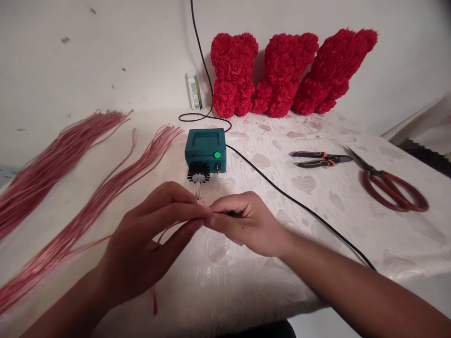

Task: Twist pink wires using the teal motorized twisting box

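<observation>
My left hand (155, 230) and my right hand (246, 223) meet at their fingertips in front of a teal box (205, 150), which has a green button. Both pinch a thin red strip (169, 230), whose loose end hangs down past my left hand. A small black bristled wheel (198, 172) sits on a thin metal shaft at the front of the box, just beyond my fingertips. Two bundles of long, thin red strips (84, 202) lie to the left of my left hand.
Three red rose-covered bear figures (282, 75) stand against the white wall behind a small bottle (194, 91). Orange-handled pliers (317, 158) and red-handled scissors (387, 185) lie on the patterned white tablecloth (310, 211) at right. A black cable (282, 190) crosses it.
</observation>
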The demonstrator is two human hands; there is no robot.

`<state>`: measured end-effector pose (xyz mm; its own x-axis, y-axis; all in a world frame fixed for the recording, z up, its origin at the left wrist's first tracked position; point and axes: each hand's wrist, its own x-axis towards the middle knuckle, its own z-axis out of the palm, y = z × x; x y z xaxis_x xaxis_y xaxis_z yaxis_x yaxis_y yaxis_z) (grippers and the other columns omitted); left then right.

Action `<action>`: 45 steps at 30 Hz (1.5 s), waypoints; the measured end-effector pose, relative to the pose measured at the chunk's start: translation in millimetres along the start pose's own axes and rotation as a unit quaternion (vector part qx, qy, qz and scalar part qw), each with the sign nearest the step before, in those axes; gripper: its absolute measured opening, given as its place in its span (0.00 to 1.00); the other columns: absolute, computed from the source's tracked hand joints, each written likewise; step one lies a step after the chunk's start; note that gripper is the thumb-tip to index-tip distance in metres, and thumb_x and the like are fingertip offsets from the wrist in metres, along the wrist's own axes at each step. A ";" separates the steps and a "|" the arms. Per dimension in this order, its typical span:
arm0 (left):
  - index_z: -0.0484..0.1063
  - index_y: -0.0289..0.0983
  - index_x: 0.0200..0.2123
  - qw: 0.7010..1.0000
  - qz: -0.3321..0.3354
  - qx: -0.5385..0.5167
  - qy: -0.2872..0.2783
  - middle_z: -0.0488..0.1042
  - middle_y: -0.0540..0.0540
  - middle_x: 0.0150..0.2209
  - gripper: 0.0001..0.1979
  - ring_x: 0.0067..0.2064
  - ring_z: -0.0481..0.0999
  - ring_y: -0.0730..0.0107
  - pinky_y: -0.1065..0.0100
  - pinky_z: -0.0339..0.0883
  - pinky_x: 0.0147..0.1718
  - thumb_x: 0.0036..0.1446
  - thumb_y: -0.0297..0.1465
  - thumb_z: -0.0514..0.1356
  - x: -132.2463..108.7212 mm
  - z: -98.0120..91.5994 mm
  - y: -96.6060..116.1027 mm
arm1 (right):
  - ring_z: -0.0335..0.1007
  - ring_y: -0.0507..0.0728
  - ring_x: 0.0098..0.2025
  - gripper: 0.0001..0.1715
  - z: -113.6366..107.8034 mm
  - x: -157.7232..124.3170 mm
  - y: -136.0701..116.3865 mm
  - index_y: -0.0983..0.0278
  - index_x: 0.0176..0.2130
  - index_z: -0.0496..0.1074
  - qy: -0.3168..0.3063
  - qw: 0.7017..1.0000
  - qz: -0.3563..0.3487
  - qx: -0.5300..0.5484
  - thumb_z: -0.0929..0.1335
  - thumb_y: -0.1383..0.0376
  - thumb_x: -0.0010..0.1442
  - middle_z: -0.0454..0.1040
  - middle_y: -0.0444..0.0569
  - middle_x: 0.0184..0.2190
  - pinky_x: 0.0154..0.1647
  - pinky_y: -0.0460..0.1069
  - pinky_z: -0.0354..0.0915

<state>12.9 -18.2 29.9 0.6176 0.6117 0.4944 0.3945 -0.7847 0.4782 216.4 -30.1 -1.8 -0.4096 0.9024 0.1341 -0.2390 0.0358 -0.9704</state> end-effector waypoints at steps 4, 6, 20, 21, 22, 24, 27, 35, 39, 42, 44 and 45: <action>0.73 0.42 0.41 0.998 -0.050 -0.043 -0.017 0.72 0.50 0.39 0.09 0.40 0.74 0.74 0.73 0.69 0.37 0.65 0.22 0.58 0.7 -2.5 1.5 | 0.51 0.44 0.17 0.09 -0.8 0.3 0.2 0.66 0.31 0.79 -0.016 1.000 0.011 0.024 0.76 0.61 0.57 0.61 0.34 0.15 0.17 0.43 0.50; 0.72 0.42 0.40 0.994 -0.076 -0.072 -0.022 0.71 0.50 0.37 0.08 0.38 0.74 0.74 0.73 0.69 0.35 0.66 0.23 0.57 1.6 -2.6 2.8 | 0.51 0.44 0.16 0.09 -1.4 0.3 0.2 0.66 0.32 0.79 -0.029 0.999 0.014 0.041 0.76 0.62 0.57 0.61 0.34 0.14 0.16 0.43 0.50; 0.66 0.40 0.31 0.955 -0.180 -0.167 -0.165 0.70 0.51 0.32 0.10 0.34 0.71 0.72 0.71 0.67 0.33 0.66 0.34 0.59 7.5 -13.2 9.5 | 0.53 0.44 0.18 0.08 -1.7 -2.8 -2.6 0.67 0.29 0.75 -0.095 0.993 0.059 0.039 0.74 0.66 0.58 0.62 0.35 0.16 0.17 0.42 0.50; 0.67 0.40 0.32 0.950 -0.197 -0.170 -0.173 0.70 0.51 0.32 0.09 0.34 0.71 0.71 0.71 0.68 0.33 0.66 0.34 0.59 7.9 -13.8 10.0 | 0.53 0.44 0.18 0.08 -2.0 -2.9 -2.7 0.67 0.29 0.75 -0.096 0.993 0.057 0.031 0.74 0.66 0.58 0.63 0.35 0.17 0.17 0.42 0.50; 0.68 0.41 0.34 0.944 -0.212 -0.177 -0.181 0.71 0.50 0.33 0.07 0.35 0.72 0.70 0.71 0.70 0.34 0.65 0.35 0.60 7.8 -14.5 10.3 | 0.54 0.44 0.18 0.08 -2.3 -3.1 -2.7 0.67 0.29 0.75 -0.099 0.993 0.055 0.024 0.73 0.65 0.58 0.63 0.36 0.18 0.17 0.42 0.50; 0.68 0.42 0.38 0.935 -0.233 -0.186 -0.191 0.72 0.51 0.34 0.05 0.36 0.73 0.71 0.72 0.71 0.36 0.65 0.35 0.60 6.4 -16.2 9.8 | 0.54 0.44 0.19 0.08 -2.7 -3.3 -2.9 0.67 0.30 0.75 -0.106 0.993 0.053 0.016 0.73 0.65 0.59 0.63 0.36 0.19 0.17 0.42 0.51; 0.70 0.42 0.38 0.932 -0.234 -0.175 -0.215 0.72 0.52 0.33 0.05 0.34 0.71 0.73 0.75 0.69 0.32 0.66 0.36 0.59 4.0 -19.6 7.6 | 0.55 0.44 0.19 0.06 -2.8 -3.5 -3.7 0.67 0.31 0.76 -0.111 0.992 0.053 0.010 0.73 0.66 0.59 0.64 0.36 0.20 0.17 0.41 0.51; 0.70 0.38 0.32 0.882 -0.277 -0.238 -0.297 0.68 0.53 0.25 0.14 0.27 0.66 0.75 0.75 0.62 0.25 0.69 0.37 0.54 5.0 -26.2 4.6 | 0.58 0.43 0.20 0.02 -4.2 -3.9 -3.5 0.68 0.32 0.78 -0.123 0.989 0.078 -0.001 0.74 0.71 0.57 0.67 0.37 0.20 0.17 0.41 0.52; 0.71 0.40 0.33 0.920 -0.248 -0.189 -0.236 0.70 0.54 0.26 0.10 0.28 0.69 0.75 0.76 0.65 0.26 0.67 0.36 0.57 -1.6 -20.2 8.1 | 0.56 0.43 0.19 0.03 -3.4 -3.7 -3.0 0.68 0.31 0.78 -0.118 0.990 0.072 0.005 0.72 0.71 0.59 0.66 0.36 0.19 0.17 0.41 0.51; 0.72 0.42 0.35 0.977 -0.174 -0.072 -0.101 0.73 0.55 0.29 0.03 0.29 0.72 0.76 0.76 0.68 0.30 0.64 0.31 0.61 -9.0 -12.2 13.3 | 0.54 0.44 0.17 0.05 -3.3 -3.0 -2.6 0.67 0.31 0.77 -0.103 0.992 0.073 0.027 0.71 0.69 0.61 0.63 0.34 0.15 0.17 0.42 0.50; 0.72 0.41 0.37 0.993 -0.108 -0.032 -0.043 0.74 0.55 0.31 0.02 0.31 0.74 0.77 0.77 0.70 0.32 0.63 0.28 0.63 -13.1 -7.0 15.3 | 0.54 0.44 0.16 0.05 -3.4 -2.7 -2.4 0.67 0.31 0.77 -0.095 0.992 0.075 0.043 0.72 0.68 0.61 0.62 0.34 0.14 0.17 0.42 0.50; 0.73 0.41 0.39 0.997 -0.075 -0.025 -0.023 0.75 0.55 0.33 0.04 0.33 0.75 0.78 0.77 0.70 0.33 0.63 0.27 0.63 -14.7 -4.8 15.7 | 0.54 0.44 0.16 0.05 -3.3 -2.5 -2.4 0.67 0.31 0.77 -0.090 0.992 0.073 0.047 0.72 0.68 0.60 0.63 0.34 0.14 0.17 0.42 0.50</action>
<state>6.7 -39.1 33.6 0.5850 0.7160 0.3810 0.4516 -0.6778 0.5802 220.9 -31.0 -0.4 -0.5953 0.8028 0.0347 -0.2429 -0.1386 -0.9601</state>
